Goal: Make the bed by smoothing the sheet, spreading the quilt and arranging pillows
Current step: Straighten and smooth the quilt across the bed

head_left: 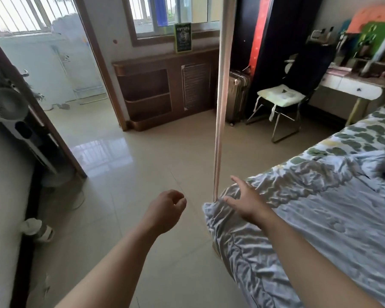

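A crumpled grey-blue quilt covers the bed on the right and hangs over its near corner. Beyond it lies a sheet printed with green leaf shapes. My right hand is open, fingers spread, at the quilt's corner beside the bed's upright pole; whether it touches the cloth I cannot tell. My left hand hangs over the tiled floor to the left of the bed, fingers loosely curled and holding nothing. No pillows are in view.
A chair with a pale cushion stands past the bed, next to a suitcase and a cluttered desk. A wooden cabinet sits under the window. A fan and slippers stand by the left wall.
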Demonstrator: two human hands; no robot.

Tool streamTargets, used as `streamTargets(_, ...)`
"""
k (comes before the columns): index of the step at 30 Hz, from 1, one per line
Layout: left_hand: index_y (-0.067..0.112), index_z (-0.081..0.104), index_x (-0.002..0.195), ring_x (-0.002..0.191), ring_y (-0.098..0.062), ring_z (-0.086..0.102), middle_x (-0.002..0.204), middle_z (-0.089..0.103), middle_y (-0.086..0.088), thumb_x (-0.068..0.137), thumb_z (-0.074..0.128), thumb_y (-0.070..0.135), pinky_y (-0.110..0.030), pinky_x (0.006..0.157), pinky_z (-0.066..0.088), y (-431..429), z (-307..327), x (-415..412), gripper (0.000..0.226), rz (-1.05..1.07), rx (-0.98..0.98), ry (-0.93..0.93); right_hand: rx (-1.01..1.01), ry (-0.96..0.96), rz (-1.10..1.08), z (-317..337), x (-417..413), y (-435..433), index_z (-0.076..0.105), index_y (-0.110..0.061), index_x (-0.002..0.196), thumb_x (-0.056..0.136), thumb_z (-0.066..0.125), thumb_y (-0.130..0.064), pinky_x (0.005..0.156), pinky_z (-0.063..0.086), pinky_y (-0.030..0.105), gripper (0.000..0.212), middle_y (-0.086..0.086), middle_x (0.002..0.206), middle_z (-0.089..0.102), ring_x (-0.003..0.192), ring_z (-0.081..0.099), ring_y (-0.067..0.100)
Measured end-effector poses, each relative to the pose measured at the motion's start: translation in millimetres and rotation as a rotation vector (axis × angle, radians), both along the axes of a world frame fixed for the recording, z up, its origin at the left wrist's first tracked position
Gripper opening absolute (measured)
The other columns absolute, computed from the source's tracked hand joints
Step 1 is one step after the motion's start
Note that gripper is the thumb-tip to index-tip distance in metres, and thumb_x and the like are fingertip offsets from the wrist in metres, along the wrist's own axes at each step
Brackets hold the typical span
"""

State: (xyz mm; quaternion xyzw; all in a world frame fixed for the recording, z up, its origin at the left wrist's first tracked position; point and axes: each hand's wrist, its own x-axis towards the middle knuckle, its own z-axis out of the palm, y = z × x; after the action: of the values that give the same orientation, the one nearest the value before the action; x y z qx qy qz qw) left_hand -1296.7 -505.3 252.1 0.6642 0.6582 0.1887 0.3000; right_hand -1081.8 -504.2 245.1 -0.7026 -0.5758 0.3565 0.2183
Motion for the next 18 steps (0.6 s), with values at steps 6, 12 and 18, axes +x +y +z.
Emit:
streamTargets(6, 0.016, 0.067, 0.108, 0.093, -0.015, 0.059, 0.102, 0.067, 0.002, 0.096, 0.052, 0.026, -0.022, 0.077, 0.041, 123, -18, -34, 0.022, -0.065, -0.03, -0.037, 0.008, -0.037, -0.049, -16, -47, 107, 0.034, -0.022, 0.146, 0.088, 0.063, -0.032, 0.105, 0.035, 0.032, 0.066, 0.009, 0.148, 0.039, 0.132, 0.041, 0.025)
streamTargets(12, 0.009, 0.068, 0.101, 0.078, -0.014, 0.055, 0.088, 0.064, -0.001, 0.095, 0.053, 0.021, -0.022, 0.065, 0.039, 263, -15, -79, 0.02, -0.24, -0.014, -0.062, 0.031, 0.024, -0.221, -26, -104, 209, 0.034, -0.023, 0.145, 0.088, 0.063, -0.032, 0.108, 0.035, 0.034, 0.065, 0.008, 0.148, 0.04, 0.135, 0.039, 0.022)
streamTargets(18, 0.009, 0.069, 0.094, 0.083, -0.026, 0.064, 0.092, 0.07, -0.01, 0.094, 0.056, 0.022, -0.029, 0.075, 0.049, 394, 0, -99, 0.019, -0.38, 0.0, -0.057, 0.064, 0.06, -0.451, -16, -139, 292, 0.036, -0.017, 0.145, 0.088, 0.064, -0.027, 0.109, 0.034, 0.03, 0.064, 0.008, 0.147, 0.042, 0.134, 0.04, 0.02)
